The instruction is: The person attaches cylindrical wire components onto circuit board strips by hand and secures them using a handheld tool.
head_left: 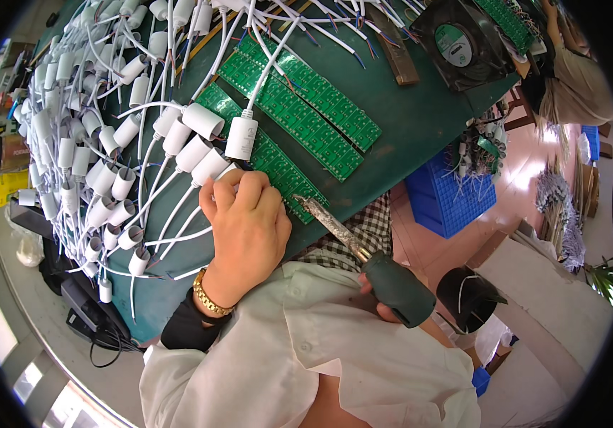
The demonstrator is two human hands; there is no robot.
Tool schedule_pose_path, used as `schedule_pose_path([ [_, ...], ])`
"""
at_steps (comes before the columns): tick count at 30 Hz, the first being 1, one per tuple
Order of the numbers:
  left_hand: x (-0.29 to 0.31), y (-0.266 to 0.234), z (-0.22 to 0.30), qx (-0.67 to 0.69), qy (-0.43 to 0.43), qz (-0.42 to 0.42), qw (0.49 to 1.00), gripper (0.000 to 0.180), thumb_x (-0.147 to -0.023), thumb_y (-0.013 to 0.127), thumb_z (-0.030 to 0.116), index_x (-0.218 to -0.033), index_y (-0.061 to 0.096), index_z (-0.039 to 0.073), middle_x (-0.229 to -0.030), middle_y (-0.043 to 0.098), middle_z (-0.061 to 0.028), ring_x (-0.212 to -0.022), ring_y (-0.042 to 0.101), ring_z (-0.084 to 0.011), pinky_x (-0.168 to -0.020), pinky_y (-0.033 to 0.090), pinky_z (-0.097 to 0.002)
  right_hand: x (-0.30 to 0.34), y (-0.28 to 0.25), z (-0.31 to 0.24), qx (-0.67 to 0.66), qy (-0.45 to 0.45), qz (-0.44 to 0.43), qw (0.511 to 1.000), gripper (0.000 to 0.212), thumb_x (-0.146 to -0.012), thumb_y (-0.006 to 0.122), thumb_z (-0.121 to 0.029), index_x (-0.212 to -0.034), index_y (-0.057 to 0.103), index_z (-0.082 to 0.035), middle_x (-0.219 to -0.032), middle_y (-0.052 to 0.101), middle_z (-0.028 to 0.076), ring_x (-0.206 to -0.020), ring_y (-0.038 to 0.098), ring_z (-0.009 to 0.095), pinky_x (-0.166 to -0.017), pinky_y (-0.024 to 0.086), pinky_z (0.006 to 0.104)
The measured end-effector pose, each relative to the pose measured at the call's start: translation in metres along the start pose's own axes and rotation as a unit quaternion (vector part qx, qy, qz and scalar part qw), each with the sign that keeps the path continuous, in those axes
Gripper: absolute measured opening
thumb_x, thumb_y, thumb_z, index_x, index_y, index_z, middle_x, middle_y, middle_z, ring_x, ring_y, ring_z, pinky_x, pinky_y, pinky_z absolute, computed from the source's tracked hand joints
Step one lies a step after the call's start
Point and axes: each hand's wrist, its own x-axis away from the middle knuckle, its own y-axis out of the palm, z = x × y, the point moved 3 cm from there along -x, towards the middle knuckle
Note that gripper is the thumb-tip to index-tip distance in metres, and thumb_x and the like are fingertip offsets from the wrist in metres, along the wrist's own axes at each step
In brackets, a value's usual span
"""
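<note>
My right hand (386,307), mostly hidden behind the handle, is closed around a soldering iron (397,289) with a dark green grip. Its tip reaches the near end of a green circuit board strip (281,171). My left hand (248,221) is closed, fingertips bent down at that strip's left edge, against white cylindrical housings (193,153) with white cables. What its fingers pinch is hidden. Just beyond them, another white housing (241,138) lies across the strip, its cable running away from me. Two more green board strips (306,107) lie to the right, side by side.
A large heap of white cabled housings (99,143) covers the table's left side. At the far right stand a black fan (456,44) and a dark bar (395,53). A blue crate (449,192) sits beyond the table's right edge. Another person's sleeve (577,85) shows at upper right.
</note>
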Motion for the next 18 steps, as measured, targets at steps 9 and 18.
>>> schedule_pose_path([
  [9,-0.003,-0.003,0.003,-0.007,0.008,0.005,1.000,0.016,-0.070,0.066,0.003,-0.084,0.058,0.005,-0.100,0.053,-0.0075,-0.101,0.049,-0.0311,-0.091,0.032,-0.0473,-0.002,0.007,0.025,-0.005,-0.341,0.024,0.940,0.053,-0.068,0.072,-0.024,-0.115,0.061,-0.004,-0.100,0.068,0.011,-0.086,0.067,0.026,-0.074,0.053,0.0345],
  [18,-0.002,0.000,0.003,-0.017,-0.003,-0.010,1.000,0.016,-0.072,0.066,0.006,-0.086,0.059,0.005,-0.103,0.052,-0.0079,-0.105,0.047,-0.0321,-0.096,0.030,-0.0557,0.014,-0.008,-0.020,0.112,-0.240,-0.097,0.959,0.052,-0.077,0.066,-0.018,-0.123,0.054,0.002,-0.110,0.064,0.014,-0.092,0.065,0.026,-0.080,0.052,0.0378],
])
